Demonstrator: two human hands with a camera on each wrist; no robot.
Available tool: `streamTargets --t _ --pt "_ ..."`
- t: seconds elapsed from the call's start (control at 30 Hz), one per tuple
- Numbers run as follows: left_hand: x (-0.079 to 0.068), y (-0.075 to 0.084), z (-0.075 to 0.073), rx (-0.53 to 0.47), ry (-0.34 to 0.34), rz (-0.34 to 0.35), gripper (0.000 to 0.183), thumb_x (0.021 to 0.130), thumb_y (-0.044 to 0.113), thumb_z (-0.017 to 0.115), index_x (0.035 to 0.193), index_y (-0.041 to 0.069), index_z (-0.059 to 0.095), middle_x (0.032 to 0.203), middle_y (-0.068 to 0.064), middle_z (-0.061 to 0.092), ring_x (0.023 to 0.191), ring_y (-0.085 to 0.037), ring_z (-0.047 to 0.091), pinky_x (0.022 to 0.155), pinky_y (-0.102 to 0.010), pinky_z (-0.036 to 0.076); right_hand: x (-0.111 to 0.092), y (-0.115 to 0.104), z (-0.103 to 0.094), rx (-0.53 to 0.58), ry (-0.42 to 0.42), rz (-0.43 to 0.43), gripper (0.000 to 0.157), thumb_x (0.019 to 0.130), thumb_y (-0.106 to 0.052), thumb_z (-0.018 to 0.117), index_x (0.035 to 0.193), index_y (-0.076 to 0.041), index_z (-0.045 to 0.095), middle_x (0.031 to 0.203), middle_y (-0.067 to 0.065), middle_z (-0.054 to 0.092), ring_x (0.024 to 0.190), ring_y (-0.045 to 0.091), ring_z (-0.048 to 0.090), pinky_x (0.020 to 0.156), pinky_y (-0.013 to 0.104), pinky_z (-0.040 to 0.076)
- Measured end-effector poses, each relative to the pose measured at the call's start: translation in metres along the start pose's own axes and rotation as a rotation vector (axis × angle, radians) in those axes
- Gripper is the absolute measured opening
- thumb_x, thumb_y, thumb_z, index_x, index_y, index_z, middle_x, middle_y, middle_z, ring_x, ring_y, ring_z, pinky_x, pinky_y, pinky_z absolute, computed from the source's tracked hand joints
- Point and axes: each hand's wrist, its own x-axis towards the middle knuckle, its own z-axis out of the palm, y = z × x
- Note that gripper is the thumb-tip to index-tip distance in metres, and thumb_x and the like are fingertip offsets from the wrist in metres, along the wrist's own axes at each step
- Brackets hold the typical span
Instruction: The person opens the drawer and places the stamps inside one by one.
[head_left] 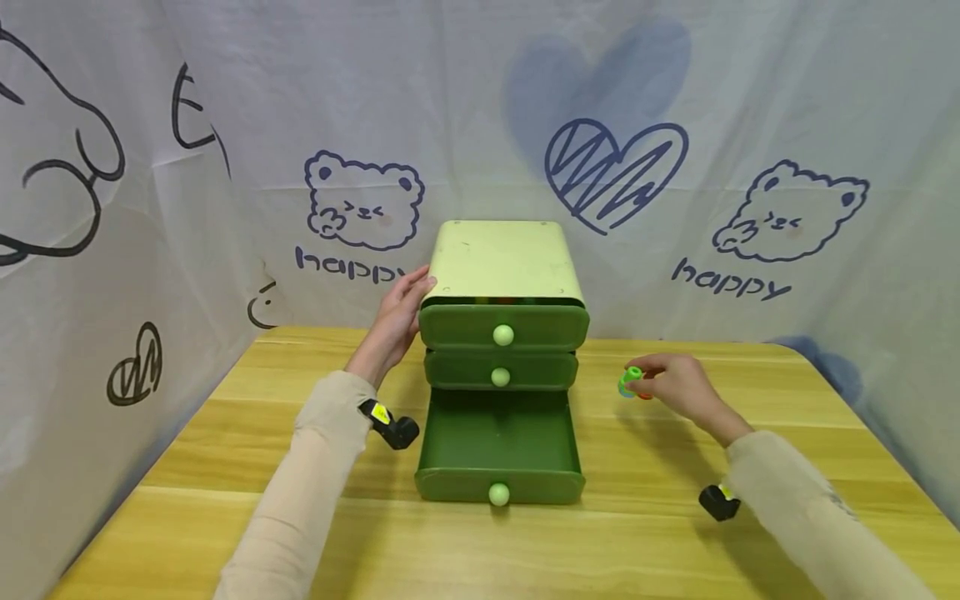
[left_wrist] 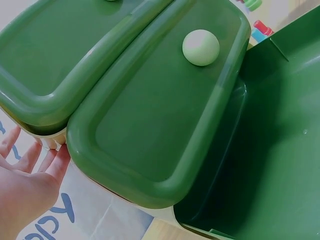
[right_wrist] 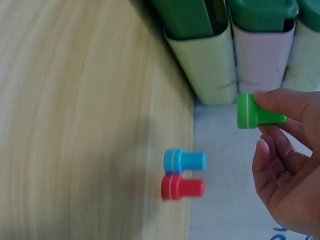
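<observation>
A small desktop drawer cabinet with a cream top and green drawers stands on the table. Its bottom drawer is pulled far out, with nothing seen inside. The top drawer sticks out a little, and bits of colour show in the gap above it. My left hand rests its extended fingers against the cabinet's left side. To the right of the cabinet, my right hand pinches a green toy stamp between thumb and fingers, above the table. Below it, a blue stamp and a red stamp stand side by side.
The middle drawer looks nearly pushed in. Behind the wooden table hangs a pale curtain printed with bears and hearts. Round pale knobs stick out from the drawer fronts.
</observation>
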Motion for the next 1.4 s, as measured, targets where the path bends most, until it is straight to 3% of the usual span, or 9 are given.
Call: streamTargets --t 0.33,0.53,1.03,1.4 --pt "-0.002 0.001 0.000 -0.004 0.000 -0.003 0.060 0.098 0.025 0.054 0.150 0.009 0.031 0.152 -0.009 0.032 0.129 -0.026 0.042 0.102 -0.032 0.042 -0.005 -0.023 0.011 -0.010 -0.024 -0.088 0.034 0.083 -0.017 0.076 0.111 0.001 0.070 0.097 0.010 0.069 0.085 0.022 0.059 0.067 0.032 0.049" --pt "-0.002 0.001 0.000 -0.012 0.000 0.000 0.059 0.097 0.025 0.055 0.150 0.009 0.033 0.151 -0.009 0.033 0.128 -0.027 0.042 0.102 -0.033 0.043 -0.010 -0.036 0.018 0.032 -0.068 -0.088 0.034 0.083 -0.016 0.075 0.112 0.000 0.070 0.104 0.012 0.068 0.088 0.023 0.059 0.070 0.033 0.050" --pt "-0.001 0.000 0.000 -0.020 0.004 -0.011 0.060 0.097 0.025 0.056 0.150 0.009 0.033 0.151 -0.009 0.032 0.129 -0.027 0.041 0.102 -0.033 0.043 -0.012 -0.061 0.031 0.017 -0.188 -0.223 0.032 0.081 -0.011 0.077 0.110 0.001 0.071 0.080 -0.002 0.064 0.075 0.016 0.055 0.056 0.028 0.044" --pt "-0.001 0.000 -0.001 -0.008 0.006 0.002 0.059 0.097 0.026 0.056 0.149 0.010 0.035 0.150 -0.008 0.033 0.129 -0.026 0.042 0.102 -0.034 0.043 -0.007 -0.085 0.043 0.018 -0.286 -0.265 0.031 0.084 -0.012 0.074 0.111 0.002 0.069 0.083 -0.004 0.065 0.081 0.015 0.058 0.064 0.030 0.047"
